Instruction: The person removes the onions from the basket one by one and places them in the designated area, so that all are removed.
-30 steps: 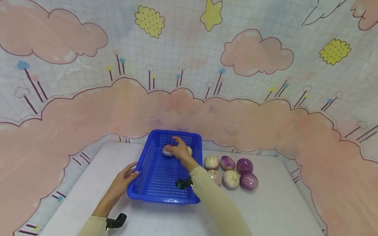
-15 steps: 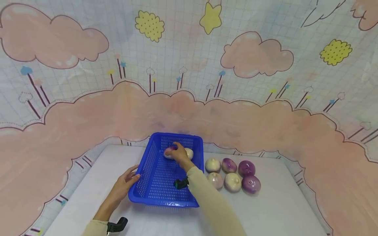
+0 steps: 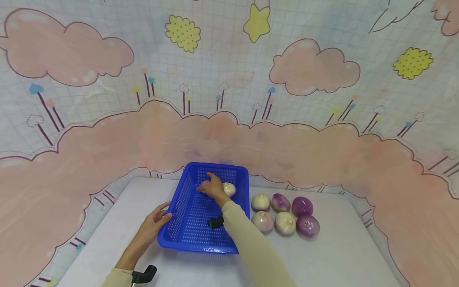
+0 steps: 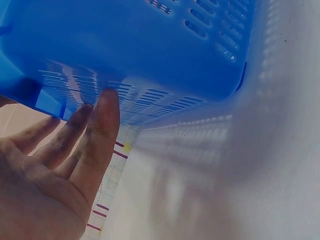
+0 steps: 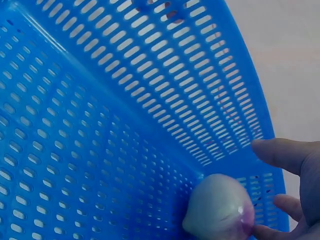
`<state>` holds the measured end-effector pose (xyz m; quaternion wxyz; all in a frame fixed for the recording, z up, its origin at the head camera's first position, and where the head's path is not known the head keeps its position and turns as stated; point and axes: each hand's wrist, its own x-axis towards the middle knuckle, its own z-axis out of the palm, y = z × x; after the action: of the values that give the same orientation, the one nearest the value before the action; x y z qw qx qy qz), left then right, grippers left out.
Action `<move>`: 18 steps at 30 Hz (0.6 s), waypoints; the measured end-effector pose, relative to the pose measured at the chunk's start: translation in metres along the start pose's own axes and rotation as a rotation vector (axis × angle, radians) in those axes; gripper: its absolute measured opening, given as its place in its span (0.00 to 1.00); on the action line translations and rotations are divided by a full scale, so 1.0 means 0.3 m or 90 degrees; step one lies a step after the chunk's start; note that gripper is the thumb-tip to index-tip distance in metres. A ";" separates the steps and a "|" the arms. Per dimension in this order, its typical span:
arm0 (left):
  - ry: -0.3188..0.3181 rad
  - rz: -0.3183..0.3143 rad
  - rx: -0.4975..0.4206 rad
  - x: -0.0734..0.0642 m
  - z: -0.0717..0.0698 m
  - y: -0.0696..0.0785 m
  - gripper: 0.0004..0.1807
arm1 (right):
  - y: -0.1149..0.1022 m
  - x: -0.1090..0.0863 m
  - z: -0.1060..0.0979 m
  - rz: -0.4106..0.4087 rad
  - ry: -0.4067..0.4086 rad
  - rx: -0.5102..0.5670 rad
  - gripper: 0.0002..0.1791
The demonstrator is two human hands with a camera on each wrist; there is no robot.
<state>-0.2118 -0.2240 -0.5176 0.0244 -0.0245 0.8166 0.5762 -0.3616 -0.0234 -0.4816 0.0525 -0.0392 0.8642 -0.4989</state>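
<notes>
My left hand (image 3: 152,223) is at the left side of a blue plastic basket (image 3: 201,250) with slotted walls. In the left wrist view its fingers (image 4: 102,125) are mostly straight and touch the outer wall; the thumb tip is at the rim. My right hand (image 3: 215,187) reaches into the basket's far end over a white and purple onion (image 3: 206,183), largely covered in the head view. The right wrist view shows this onion (image 5: 218,207) in the corner, with spread fingers around its right side and one fingertip right at its skin. A white onion (image 3: 229,189) lies beside the hand.
Right of the basket, several onions stand in two rows on the white table (image 3: 344,239), whitish ones such as the front onion (image 3: 285,223) and purple ones such as the end onion (image 3: 307,226). A printed curtain (image 3: 305,147) hangs behind the table.
Inside the basket the right hand has shifted slightly left, covering more of the white and purple onion and uncovering the white one. The left hand stays at the basket's side.
</notes>
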 end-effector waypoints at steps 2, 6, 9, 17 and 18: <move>-0.001 0.001 -0.001 0.000 0.001 -0.001 0.35 | 0.001 0.001 0.007 0.002 0.006 -0.038 0.44; -0.003 0.000 0.002 -0.001 -0.001 -0.003 0.35 | 0.007 0.001 0.021 -0.004 0.012 -0.111 0.42; -0.003 0.000 0.002 -0.002 -0.003 -0.004 0.35 | 0.005 -0.001 0.026 -0.007 0.014 -0.132 0.41; 0.002 -0.002 0.004 -0.001 -0.006 -0.002 0.35 | 0.002 -0.019 0.045 -0.035 0.004 -0.153 0.36; 0.002 -0.002 0.004 -0.001 -0.006 -0.002 0.35 | 0.001 -0.021 0.049 -0.039 -0.003 -0.150 0.36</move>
<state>-0.2115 -0.2259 -0.5175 0.0240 -0.0269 0.8185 0.5734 -0.3535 -0.0351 -0.4889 0.0342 -0.0722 0.9151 -0.3951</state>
